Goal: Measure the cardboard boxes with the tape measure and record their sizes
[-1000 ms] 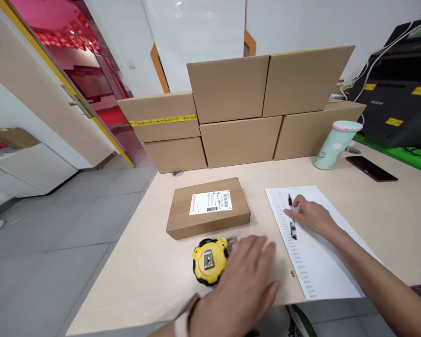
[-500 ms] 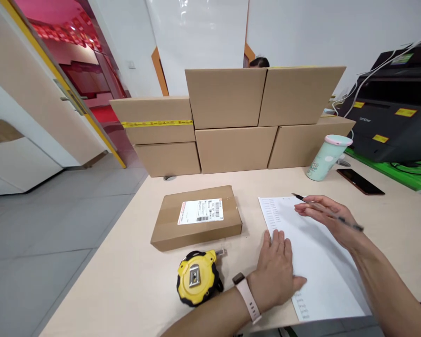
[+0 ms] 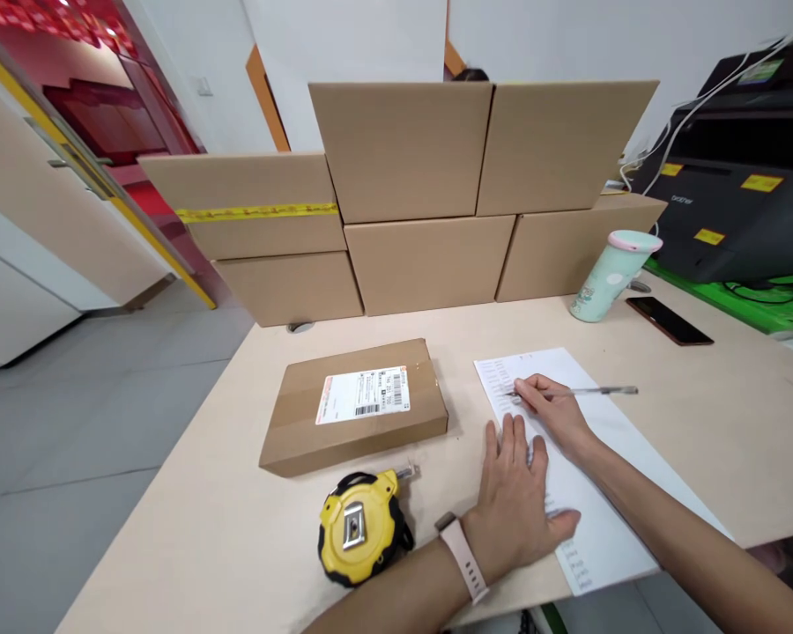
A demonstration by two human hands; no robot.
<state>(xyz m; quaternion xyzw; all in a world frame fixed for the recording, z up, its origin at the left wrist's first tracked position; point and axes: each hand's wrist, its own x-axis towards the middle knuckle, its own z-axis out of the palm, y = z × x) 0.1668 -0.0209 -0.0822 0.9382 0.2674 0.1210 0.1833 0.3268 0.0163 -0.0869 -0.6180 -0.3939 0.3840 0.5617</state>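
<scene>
A white sheet of paper (image 3: 608, 458) with small handwriting down its left side lies on the table. My left hand (image 3: 519, 493) rests flat on the paper's left edge, fingers spread, a pink watch band at its wrist. Pinched in my right hand (image 3: 555, 409) is a pen (image 3: 601, 390), its tip at the written lines near the sheet's upper left. A flat cardboard box (image 3: 357, 409) with a shipping label lies left of the paper. Closer to me sits a yellow and black tape measure (image 3: 359, 528), just beyond my left forearm.
Stacked cardboard cartons (image 3: 429, 269) form a wall along the table's back. To the right stand a mint-green tumbler (image 3: 611, 277) and, beside it, a dark phone (image 3: 670, 320). A black printer (image 3: 733, 202) is at the far right. Someone's head (image 3: 470, 76) shows behind the cartons.
My right hand has moved left and down onto the paper, bringing the pen tip to the written lines. My left hand stays on the sheet. The view has shifted slightly.
</scene>
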